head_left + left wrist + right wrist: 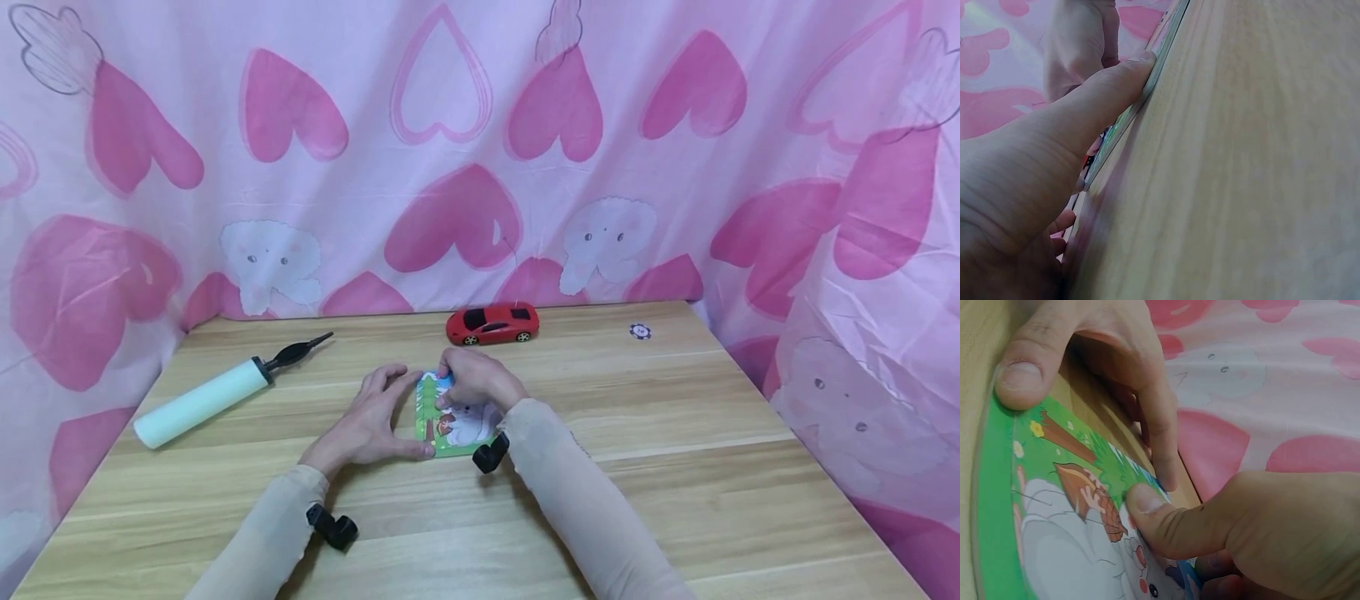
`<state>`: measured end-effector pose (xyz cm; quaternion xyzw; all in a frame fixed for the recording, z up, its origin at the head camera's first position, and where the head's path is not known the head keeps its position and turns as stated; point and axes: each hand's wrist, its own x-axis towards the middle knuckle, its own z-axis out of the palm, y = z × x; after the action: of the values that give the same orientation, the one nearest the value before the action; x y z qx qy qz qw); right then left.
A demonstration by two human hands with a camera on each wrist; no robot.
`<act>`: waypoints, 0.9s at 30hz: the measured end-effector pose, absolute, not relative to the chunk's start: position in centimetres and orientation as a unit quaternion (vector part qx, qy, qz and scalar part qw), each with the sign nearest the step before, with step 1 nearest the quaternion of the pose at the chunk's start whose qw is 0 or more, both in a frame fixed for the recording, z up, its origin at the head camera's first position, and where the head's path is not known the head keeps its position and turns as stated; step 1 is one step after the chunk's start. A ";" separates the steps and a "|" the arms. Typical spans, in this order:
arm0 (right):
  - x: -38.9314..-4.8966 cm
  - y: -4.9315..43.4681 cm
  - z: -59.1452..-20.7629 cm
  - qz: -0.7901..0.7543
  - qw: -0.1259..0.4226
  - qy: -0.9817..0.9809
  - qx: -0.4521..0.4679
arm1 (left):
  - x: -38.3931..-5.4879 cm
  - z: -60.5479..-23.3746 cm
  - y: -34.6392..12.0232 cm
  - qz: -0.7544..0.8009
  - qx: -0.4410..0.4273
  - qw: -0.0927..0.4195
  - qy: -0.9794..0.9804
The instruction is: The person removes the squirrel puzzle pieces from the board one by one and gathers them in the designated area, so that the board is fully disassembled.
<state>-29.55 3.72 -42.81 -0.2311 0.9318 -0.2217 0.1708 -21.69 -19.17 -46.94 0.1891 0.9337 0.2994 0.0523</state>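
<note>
On the wooden table (645, 500) lies a small square puzzle board (431, 411). Its picture has a green border, trees and a white-grey cartoon animal with an acorn. My left hand (369, 423) spans the board's left side, thumb pressing the near-left corner and forefinger at the far-left corner. Over the far part of the picture is my right hand (1297, 531): its thumb rests on the face beside the acorn, and its other fingers curl toward the far edge. Their tips are partly hidden behind the thumb. In the left wrist view the board (1116, 134) shows edge-on, flat on the table.
A red toy car (492, 325) stands behind the board, near the table's back edge. A pale green hand pump (206, 402) with a black nozzle lies at the left. Far right is a round chip (640, 332). A pink heart-patterned curtain (360, 192) surrounds the table.
</note>
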 end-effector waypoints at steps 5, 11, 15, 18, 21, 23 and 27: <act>-29.6 4.0 -43.0 -0.235 0.183 0.925 -0.238 | -21.6 -47.0 -19.2 0.302 0.191 0.047 0.933; -29.5 4.0 -42.9 -0.250 0.186 0.921 -0.232 | -21.5 -46.8 -19.2 0.303 0.191 0.047 0.933; -29.3 3.9 -43.0 -0.249 0.170 0.925 -0.231 | -21.5 -46.8 -19.2 0.301 0.188 0.052 0.933; -29.2 3.8 -43.0 -0.245 0.162 0.928 -0.227 | -21.6 -46.8 -19.2 0.299 0.187 0.052 0.934; -29.0 3.6 -42.7 -0.233 0.158 0.933 -0.222 | -21.6 -46.7 -19.2 0.297 0.189 0.050 0.935; -29.0 3.5 -42.5 -0.222 0.157 0.937 -0.220 | -21.6 -46.7 -19.2 0.297 0.189 0.051 0.935; -29.1 3.2 -42.3 -0.204 0.158 0.941 -0.220 | -21.7 -46.7 -19.2 0.295 0.189 0.054 0.935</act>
<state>-29.14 3.16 -42.30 -0.2201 0.9408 -0.2039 0.1577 -21.66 -19.17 -46.69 0.1888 0.9351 0.2949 0.0540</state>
